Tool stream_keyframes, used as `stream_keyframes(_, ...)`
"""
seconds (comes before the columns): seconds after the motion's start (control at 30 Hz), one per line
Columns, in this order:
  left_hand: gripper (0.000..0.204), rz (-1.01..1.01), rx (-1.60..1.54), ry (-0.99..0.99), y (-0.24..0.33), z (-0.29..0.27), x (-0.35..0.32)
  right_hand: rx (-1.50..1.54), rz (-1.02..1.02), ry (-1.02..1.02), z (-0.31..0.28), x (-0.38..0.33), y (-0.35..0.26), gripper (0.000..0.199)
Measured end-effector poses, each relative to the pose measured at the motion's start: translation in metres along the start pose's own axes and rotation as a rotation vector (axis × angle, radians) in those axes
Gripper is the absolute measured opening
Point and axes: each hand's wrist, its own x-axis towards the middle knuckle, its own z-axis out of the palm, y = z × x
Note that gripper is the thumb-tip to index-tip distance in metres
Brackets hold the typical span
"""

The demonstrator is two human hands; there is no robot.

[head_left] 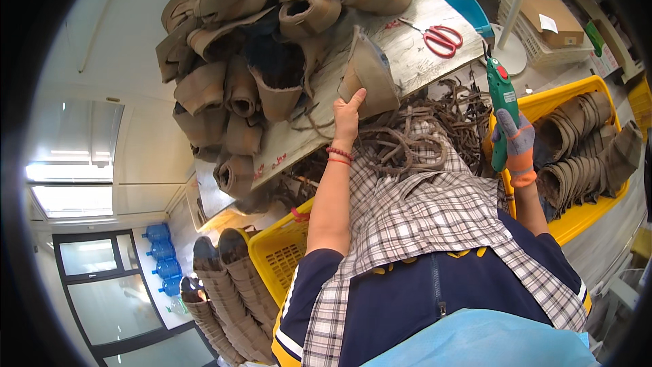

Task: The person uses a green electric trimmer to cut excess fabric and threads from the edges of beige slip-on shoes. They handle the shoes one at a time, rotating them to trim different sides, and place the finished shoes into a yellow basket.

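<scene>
My left hand (348, 119) is bare, with a red bead bracelet at the wrist, and grips the lower edge of a brown boot upper (367, 71) above the table's near side. The thumb lies on its outside; the other fingers are mostly hidden. My right hand (517, 139), in a grey and orange glove, is wrapped round green electric scissors (502, 88). Their dark blades point up and away, apart from the boot upper. A tangle of thin brown trimmed strips (414, 143) lies over my plaid apron (421, 217) and spreads beside the table edge.
Brown boot uppers (292, 20) are heaped at the table's (428, 27) left and back. Red-handled scissors (443, 41) lie at its right end. A yellow crate (594, 221) of stacked uppers stands right, another yellow basket (272, 251) left. A white pole (517, 0) rises behind.
</scene>
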Motion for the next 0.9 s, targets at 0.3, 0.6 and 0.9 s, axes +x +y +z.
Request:
stream_keyframes(0.3, 0.035, -0.118, -0.098, 0.031, 0.018, -0.022, -0.006, -0.243, -0.067, -0.068, 0.016, 0.019, -0.002, 0.032)
stream_keyframes(0.6, 0.036, -0.197, -0.984, -0.019, 0.132, -0.082, -0.028, -0.759, -0.58, -0.188, 0.056, 0.027, -0.001, 0.048)
stream_keyframes(0.9, 0.03, -0.356, -1.134, 0.013, 0.132, -0.107, -0.041, -1.008, -0.817, -0.358, 0.078, 0.011, -0.012, 0.046)
